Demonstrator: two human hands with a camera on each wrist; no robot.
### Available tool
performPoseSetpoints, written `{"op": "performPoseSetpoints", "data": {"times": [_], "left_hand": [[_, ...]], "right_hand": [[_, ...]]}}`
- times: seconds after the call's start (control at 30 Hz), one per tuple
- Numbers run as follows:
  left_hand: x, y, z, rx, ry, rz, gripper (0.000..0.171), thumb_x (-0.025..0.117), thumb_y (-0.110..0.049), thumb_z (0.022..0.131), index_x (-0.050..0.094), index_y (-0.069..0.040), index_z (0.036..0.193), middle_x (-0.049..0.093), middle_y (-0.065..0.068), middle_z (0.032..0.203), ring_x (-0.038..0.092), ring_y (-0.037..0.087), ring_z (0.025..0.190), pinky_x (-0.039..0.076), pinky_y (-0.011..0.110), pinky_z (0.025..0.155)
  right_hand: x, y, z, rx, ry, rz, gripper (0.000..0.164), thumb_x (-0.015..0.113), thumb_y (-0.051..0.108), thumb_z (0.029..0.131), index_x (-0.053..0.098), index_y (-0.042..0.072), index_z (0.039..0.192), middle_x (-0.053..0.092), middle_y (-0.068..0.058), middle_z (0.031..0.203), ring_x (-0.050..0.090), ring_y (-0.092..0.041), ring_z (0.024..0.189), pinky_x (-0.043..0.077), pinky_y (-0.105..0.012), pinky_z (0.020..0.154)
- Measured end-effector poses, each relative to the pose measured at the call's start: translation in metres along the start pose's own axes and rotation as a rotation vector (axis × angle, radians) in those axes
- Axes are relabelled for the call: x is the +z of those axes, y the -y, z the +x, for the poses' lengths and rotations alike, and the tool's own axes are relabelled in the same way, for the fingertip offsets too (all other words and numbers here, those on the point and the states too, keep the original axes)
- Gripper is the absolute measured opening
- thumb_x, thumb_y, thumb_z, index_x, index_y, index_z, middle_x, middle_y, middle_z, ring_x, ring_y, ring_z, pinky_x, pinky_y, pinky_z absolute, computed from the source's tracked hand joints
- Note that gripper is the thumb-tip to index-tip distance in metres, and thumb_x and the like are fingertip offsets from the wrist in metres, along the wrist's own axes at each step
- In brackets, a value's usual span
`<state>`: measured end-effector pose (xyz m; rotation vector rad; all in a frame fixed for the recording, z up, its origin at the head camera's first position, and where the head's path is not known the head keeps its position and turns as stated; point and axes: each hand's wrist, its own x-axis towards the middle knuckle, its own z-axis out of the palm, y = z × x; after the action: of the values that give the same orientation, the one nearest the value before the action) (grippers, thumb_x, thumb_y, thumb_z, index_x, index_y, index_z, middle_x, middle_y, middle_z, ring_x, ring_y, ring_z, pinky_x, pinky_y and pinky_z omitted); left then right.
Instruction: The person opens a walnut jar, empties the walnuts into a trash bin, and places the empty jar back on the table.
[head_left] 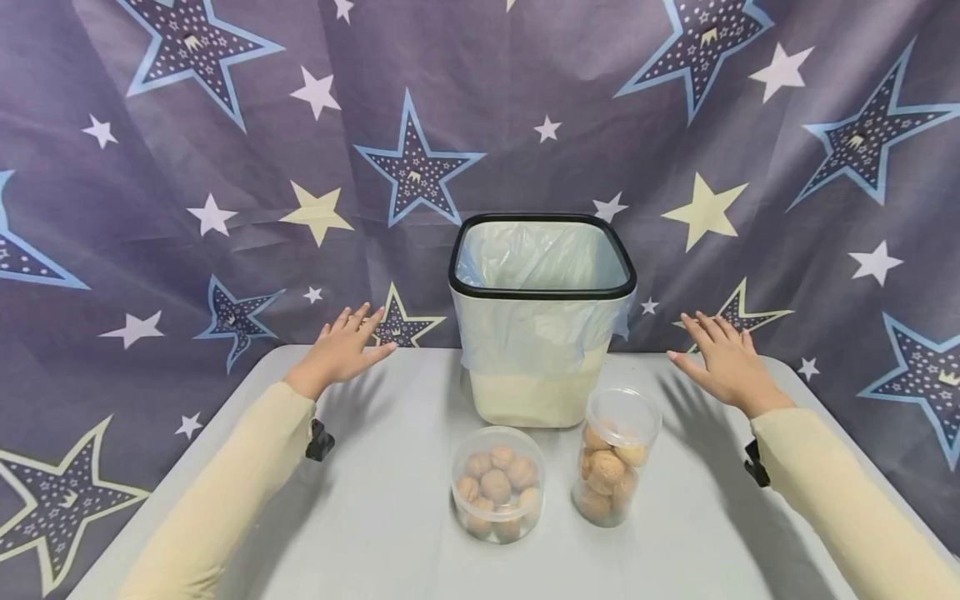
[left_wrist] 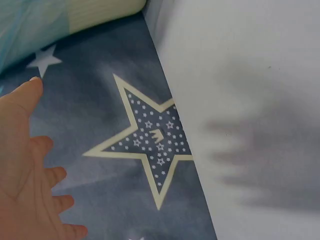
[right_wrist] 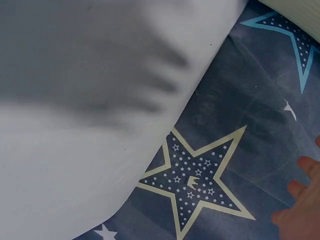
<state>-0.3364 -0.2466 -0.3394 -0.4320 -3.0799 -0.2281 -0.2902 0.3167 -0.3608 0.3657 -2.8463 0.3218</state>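
My left hand (head_left: 341, 354) hovers over the table's far left part, fingers spread and holding nothing. On the other side my right hand (head_left: 723, 362) is raised likewise, its fingers apart. Between them stands a white trash bin (head_left: 536, 358) with a black rim and a pale bag liner. In front of the bin sits a low, round clear tub (head_left: 498, 483) of walnuts. A taller clear jar (head_left: 617, 458), also with walnuts inside, stands to its right, nearer my right hand. In the left wrist view the left hand (left_wrist: 25, 175) shows thumb and fingers extended.
The white table (head_left: 375, 533) has rounded far corners. Behind it hangs a dark grey curtain (head_left: 525, 167) printed with stars. Shadows of both arms fall across the tabletop. Black wrist straps (head_left: 319, 440) show below the cream sleeves (head_left: 232, 483).
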Motion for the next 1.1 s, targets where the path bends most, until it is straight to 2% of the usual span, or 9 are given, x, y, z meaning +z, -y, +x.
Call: {"op": "performPoseSetpoints", "data": {"times": [0.23,0.43,0.73,1.1], "left_hand": [[-0.003,-0.008,-0.009,0.034,-0.012,0.017,0.079,0.035,-0.062,0.094,0.011,-0.014,0.152,0.007,0.02,0.156,0.002,0.047,0.14,0.005,0.067,0.107],[-0.004,-0.014,-0.017,0.085,-0.051,0.008,0.076,0.039,-0.057,0.095,0.015,-0.014,0.152,0.012,0.02,0.156,0.008,0.046,0.14,0.01,0.066,0.107],[-0.005,-0.032,-0.031,0.216,-0.082,-0.033,0.075,0.04,-0.058,0.094,0.018,-0.015,0.152,0.018,0.017,0.155,0.015,0.04,0.14,0.014,0.058,0.111],[-0.004,-0.062,-0.051,0.377,-0.156,-0.089,0.07,0.051,-0.05,0.093,0.028,-0.015,0.149,0.031,0.013,0.151,0.03,0.034,0.137,0.028,0.053,0.108]], "right_hand": [[0.001,-0.001,-0.006,-0.041,-0.044,0.024,0.073,0.047,0.049,0.095,0.023,0.008,0.15,0.026,-0.028,0.147,0.017,-0.051,0.134,0.008,-0.072,0.102],[0.002,-0.001,-0.01,-0.072,-0.056,0.035,0.073,0.048,0.048,0.094,0.023,0.008,0.15,0.027,-0.028,0.147,0.02,-0.052,0.132,0.009,-0.072,0.102],[-0.004,0.008,-0.018,-0.128,-0.102,0.117,0.07,0.053,0.04,0.094,0.025,0.006,0.149,0.028,-0.028,0.147,0.019,-0.052,0.134,0.005,-0.067,0.106],[0.002,0.025,-0.035,-0.265,-0.151,0.208,0.072,0.063,0.029,0.089,0.029,0.004,0.147,0.03,-0.026,0.147,0.022,-0.048,0.135,0.011,-0.058,0.111]]}}
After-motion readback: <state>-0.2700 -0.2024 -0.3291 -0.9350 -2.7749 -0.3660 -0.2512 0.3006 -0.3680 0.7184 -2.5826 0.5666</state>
